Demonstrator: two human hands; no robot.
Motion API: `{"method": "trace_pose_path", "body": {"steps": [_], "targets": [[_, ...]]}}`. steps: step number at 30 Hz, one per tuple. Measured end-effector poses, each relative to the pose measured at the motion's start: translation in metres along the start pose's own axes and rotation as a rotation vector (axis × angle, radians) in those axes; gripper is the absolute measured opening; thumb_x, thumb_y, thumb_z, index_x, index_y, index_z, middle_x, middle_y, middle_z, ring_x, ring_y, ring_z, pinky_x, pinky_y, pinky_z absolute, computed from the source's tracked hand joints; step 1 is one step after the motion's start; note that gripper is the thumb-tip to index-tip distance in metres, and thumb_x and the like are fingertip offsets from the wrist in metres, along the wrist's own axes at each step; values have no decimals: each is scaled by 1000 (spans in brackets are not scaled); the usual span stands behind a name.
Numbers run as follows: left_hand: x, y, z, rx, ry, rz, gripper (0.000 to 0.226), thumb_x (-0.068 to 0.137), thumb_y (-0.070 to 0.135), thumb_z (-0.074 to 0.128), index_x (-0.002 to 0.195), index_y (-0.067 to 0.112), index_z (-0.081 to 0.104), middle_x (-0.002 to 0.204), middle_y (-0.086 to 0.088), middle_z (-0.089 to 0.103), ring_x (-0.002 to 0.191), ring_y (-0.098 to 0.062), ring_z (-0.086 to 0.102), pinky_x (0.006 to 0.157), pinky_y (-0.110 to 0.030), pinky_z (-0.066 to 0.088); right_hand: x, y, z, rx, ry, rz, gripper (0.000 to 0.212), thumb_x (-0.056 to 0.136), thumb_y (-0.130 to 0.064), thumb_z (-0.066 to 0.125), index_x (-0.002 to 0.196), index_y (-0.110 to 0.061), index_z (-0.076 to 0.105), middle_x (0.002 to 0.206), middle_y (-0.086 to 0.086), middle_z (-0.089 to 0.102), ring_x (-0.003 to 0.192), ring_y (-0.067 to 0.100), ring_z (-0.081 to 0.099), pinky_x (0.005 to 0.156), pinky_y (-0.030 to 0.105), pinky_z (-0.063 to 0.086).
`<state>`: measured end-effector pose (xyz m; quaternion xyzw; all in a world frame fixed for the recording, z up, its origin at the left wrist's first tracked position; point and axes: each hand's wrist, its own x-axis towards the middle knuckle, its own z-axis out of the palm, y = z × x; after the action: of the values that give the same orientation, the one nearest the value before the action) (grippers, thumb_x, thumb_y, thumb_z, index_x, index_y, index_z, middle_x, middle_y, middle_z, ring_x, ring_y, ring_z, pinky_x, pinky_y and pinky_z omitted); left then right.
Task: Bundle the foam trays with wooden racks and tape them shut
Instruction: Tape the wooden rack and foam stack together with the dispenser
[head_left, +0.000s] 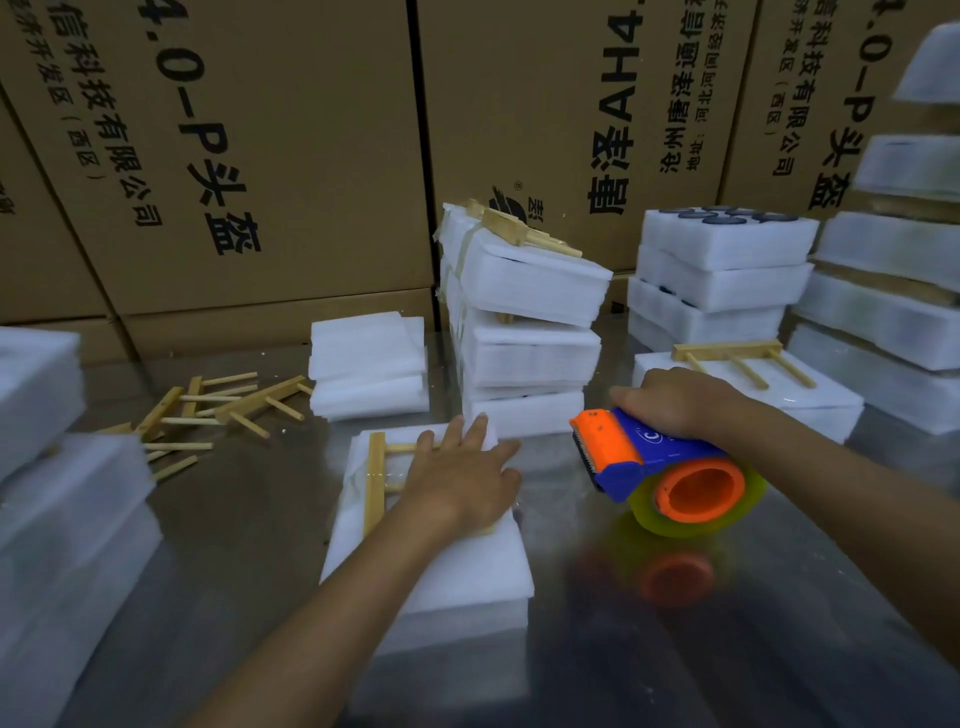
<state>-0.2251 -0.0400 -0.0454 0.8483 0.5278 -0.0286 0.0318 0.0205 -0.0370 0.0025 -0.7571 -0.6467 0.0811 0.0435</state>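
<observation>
Your left hand (462, 480) lies flat on the wooden rack (375, 480), whose long bar points away from you, while your right hand (675, 402) grips the tape dispenser (654, 467), cutter facing left.

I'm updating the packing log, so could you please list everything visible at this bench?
foam bundle with wooden rack: one, white, centre front, under the left hand
tape dispenser: one, blue and orange, yellowish roll, right of centre
taped bundles: a leaning stack, white with wooden racks, centre back
loose foam sheets: a small pile, white, left of that stack
loose wooden racks: a heap, pale wood, left
foam trays: stacks, white, right; more at left edge
cardboard boxes: several, brown, behind
table: one, shiny metal
hands: left hand pressing flat on the bundle; right hand gripping the dispenser
</observation>
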Motion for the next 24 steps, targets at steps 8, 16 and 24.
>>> {"method": "trace_pose_path", "body": {"steps": [8, 16, 24], "targets": [[-4, 2, -2, -59, 52, 11, 44, 100, 57, 21, 126, 39, 52, 165, -2, 1, 152, -26, -3, 118, -52, 3, -13, -19, 11, -312, 106, 44, 41, 94, -62, 33, 89, -25, 50, 75, -3, 43, 84, 21, 50, 73, 35, 36], [-6, 1, -2, -86, 50, 17, 45, 96, 68, 25, 113, 42, 57, 165, -2, 0, 151, -27, -6, 118, -52, 0, -17, -55, 28, -548, 146, 40, 37, 96, -49, 32, 88, -20, 55, 75, -1, 46, 75, 20, 48, 66, 32, 32], [7, 30, -18, 200, 26, 158, 32, 98, 41, 47, 120, 26, 64, 160, -9, 25, 150, -29, 8, 120, -54, -5, -22, -75, 36, -660, 144, 49, 29, 95, -37, 38, 75, -19, 49, 87, 2, 60, 78, 18, 56, 67, 30, 37]]}}
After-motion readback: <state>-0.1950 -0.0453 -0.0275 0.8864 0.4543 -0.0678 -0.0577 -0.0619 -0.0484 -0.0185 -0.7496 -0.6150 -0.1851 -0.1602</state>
